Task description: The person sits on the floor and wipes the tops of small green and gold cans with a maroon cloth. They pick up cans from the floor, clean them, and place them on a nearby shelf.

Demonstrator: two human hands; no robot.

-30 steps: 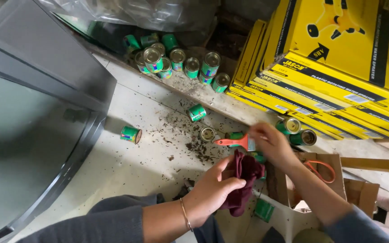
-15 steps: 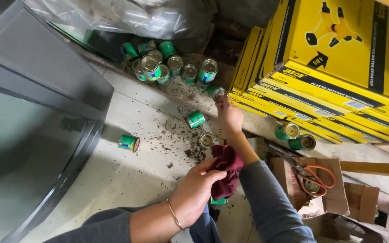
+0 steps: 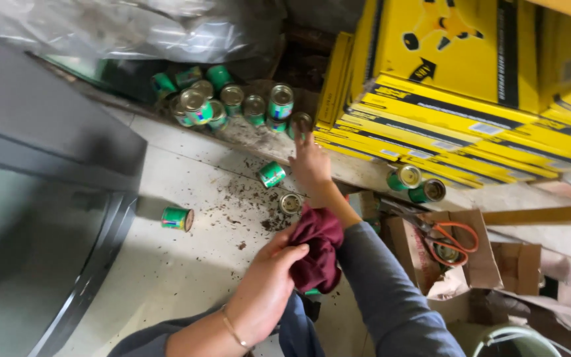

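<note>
Head view: the right hand point(image 3: 310, 165) is stretched out toward the upper middle of the frame, fingers point(image 3: 301, 135) extended and close together, their tips touching a small green can point(image 3: 301, 121) at the right end of the row of green cans point(image 3: 232, 102). That can stands just against the edge of the stack of yellow boxes point(image 3: 457, 132), so there is hardly any room on its right side; whether the fingers actually grip it, I cannot tell. The can is short and round, with a metal lid and a green label.

Down at lower centre the left hand point(image 3: 269, 287) has its fingers curled and its thumb pressed on a dark red cloth point(image 3: 318, 251), bunching it against the right forearm's grey sleeve point(image 3: 384, 291).

Between the hands and the row, two cans lie on the pale floor point(image 3: 166, 277): one on its side point(image 3: 272, 174) and one lid-up point(image 3: 290, 203), amid scattered dark crumbs. Another green can point(image 3: 178, 218) lies alone to the left, with open floor around it. A grey metal cabinet point(image 3: 41, 172) hems in the left side. On the right, two more cans point(image 3: 418, 185) sit below the boxes, and orange-handled scissors point(image 3: 447, 238) rest on a cardboard box point(image 3: 470, 258).
</note>
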